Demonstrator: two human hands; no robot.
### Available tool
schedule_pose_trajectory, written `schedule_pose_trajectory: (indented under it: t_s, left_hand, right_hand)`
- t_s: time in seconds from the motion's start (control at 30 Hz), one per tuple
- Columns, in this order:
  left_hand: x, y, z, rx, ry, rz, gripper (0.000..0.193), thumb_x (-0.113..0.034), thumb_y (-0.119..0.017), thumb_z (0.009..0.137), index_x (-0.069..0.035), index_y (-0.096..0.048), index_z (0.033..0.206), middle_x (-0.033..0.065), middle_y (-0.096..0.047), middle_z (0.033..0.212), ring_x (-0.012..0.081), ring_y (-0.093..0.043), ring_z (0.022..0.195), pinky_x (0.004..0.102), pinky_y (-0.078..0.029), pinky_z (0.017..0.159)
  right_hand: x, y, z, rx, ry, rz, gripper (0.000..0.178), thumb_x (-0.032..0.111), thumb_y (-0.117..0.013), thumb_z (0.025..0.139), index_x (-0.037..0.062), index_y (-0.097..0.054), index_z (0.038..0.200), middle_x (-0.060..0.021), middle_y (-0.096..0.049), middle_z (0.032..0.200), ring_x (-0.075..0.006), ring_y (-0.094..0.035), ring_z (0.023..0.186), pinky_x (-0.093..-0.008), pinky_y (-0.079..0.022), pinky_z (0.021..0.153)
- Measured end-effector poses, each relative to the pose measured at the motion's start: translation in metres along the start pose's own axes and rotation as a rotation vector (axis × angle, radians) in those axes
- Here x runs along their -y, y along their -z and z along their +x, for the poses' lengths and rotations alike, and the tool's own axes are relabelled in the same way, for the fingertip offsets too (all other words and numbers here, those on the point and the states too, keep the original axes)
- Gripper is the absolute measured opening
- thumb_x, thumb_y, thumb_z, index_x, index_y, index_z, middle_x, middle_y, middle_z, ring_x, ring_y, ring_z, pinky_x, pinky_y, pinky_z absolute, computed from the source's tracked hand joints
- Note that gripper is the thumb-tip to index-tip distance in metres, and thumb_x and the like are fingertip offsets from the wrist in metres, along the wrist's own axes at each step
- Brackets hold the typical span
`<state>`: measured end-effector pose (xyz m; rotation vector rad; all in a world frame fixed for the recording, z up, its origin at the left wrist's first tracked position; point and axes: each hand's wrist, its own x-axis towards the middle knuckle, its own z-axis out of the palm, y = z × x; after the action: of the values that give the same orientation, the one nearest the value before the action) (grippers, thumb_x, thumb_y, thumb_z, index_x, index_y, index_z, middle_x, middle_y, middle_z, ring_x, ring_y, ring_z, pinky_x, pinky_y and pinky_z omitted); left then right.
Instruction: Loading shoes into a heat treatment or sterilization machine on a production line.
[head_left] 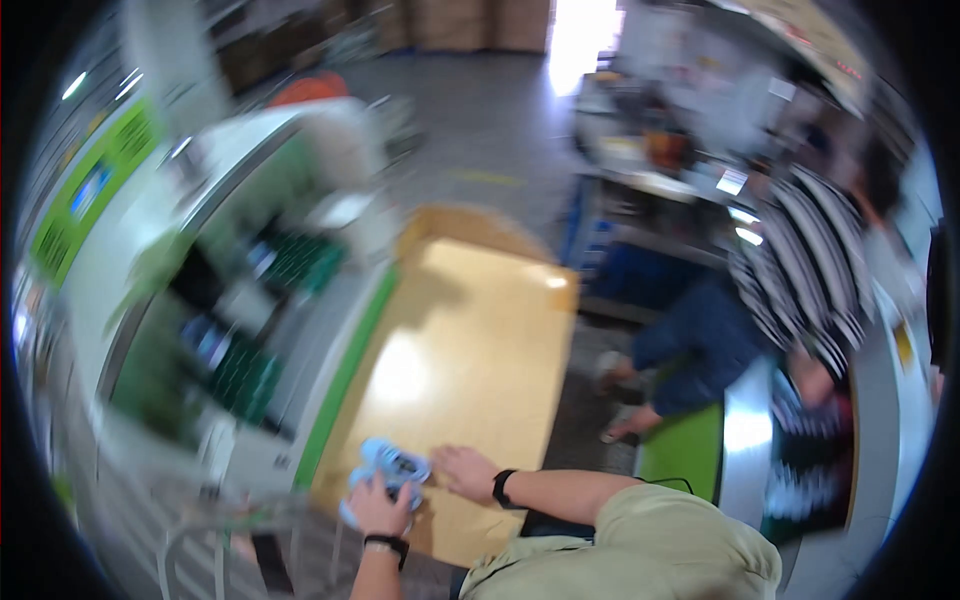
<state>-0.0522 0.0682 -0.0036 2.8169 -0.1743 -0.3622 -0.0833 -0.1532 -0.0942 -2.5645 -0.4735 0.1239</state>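
At the near left of a pale tan worktop (470, 340), we have a blurred, light-blue rounded article (378, 452). Our left hand (382, 508) lies over its near part; we cannot tell whether it grips. Our right hand (465, 470), fingers extended, is just right of it. We wear dark wristbands (387, 543).

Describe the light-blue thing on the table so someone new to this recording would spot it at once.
Find the long, pale wooden table beside a slanting green strip. At its near end, the left hand partly covers the light-blue thing, with the right hand close by. Its rounded edges and light-blue colour set it apart from the tan wood and the black wristbands.
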Motion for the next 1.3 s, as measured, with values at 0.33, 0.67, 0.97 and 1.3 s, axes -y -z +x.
schedule_pose_trajectory:
  t_s: [0.33, 0.67, 0.97, 1.3]
  left_hand:
    - [0.058, -0.048, 0.022, -0.513, -0.341, -0.054, 0.059, -0.038, -0.058, 0.092, -0.005, -0.049, 0.14, 0.0183, -0.058, 0.132, 0.0369, -0.054, 0.12, 0.0499, -0.042, 0.099]
    - [0.013, 0.001, -0.019, -0.422, -0.418, 0.019, 0.056, -0.047, -0.056, 0.094, 0.004, -0.062, 0.117, 0.0266, -0.067, 0.111, 0.0412, -0.063, 0.103, 0.0487, -0.048, 0.09]
    - [-0.028, -0.027, -0.008, -0.338, -0.498, 0.029, 0.057, -0.049, -0.056, 0.093, 0.002, -0.063, 0.117, 0.0254, -0.068, 0.107, 0.0406, -0.065, 0.099, 0.0485, -0.049, 0.086]
    - [-0.003, -0.031, -0.005, -0.338, -0.447, 0.067, 0.057, -0.052, -0.056, 0.092, -0.001, -0.064, 0.116, 0.024, -0.07, 0.101, 0.0398, -0.067, 0.093, 0.0481, -0.052, 0.081]
  right_hand:
    - [0.042, -0.03, -0.294, 0.317, -1.051, 0.21, 0.045, 0.034, -0.058, 0.086, 0.0051, -0.066, 0.121, -0.0216, -0.067, 0.118, -0.0386, -0.061, 0.116, -0.048, -0.047, 0.099]
    - [0.194, -0.217, -0.636, 0.472, -1.821, 0.312, 0.032, 0.022, -0.063, 0.079, 0.0065, -0.076, 0.104, -0.0202, -0.071, 0.107, -0.0348, -0.068, 0.102, -0.0488, -0.054, 0.085]
    - [0.239, -0.399, -0.613, -0.089, -1.67, 0.335, 0.03, 0.025, -0.059, 0.082, 0.0058, -0.073, 0.1, -0.0202, -0.071, 0.097, -0.0381, -0.068, 0.096, -0.0509, -0.054, 0.081]
    - [0.169, -0.22, -0.481, -0.373, -1.487, 0.282, 0.031, 0.029, -0.056, 0.083, 0.002, -0.07, 0.087, -0.017, -0.071, 0.082, -0.0383, -0.068, 0.079, -0.0502, -0.054, 0.074]
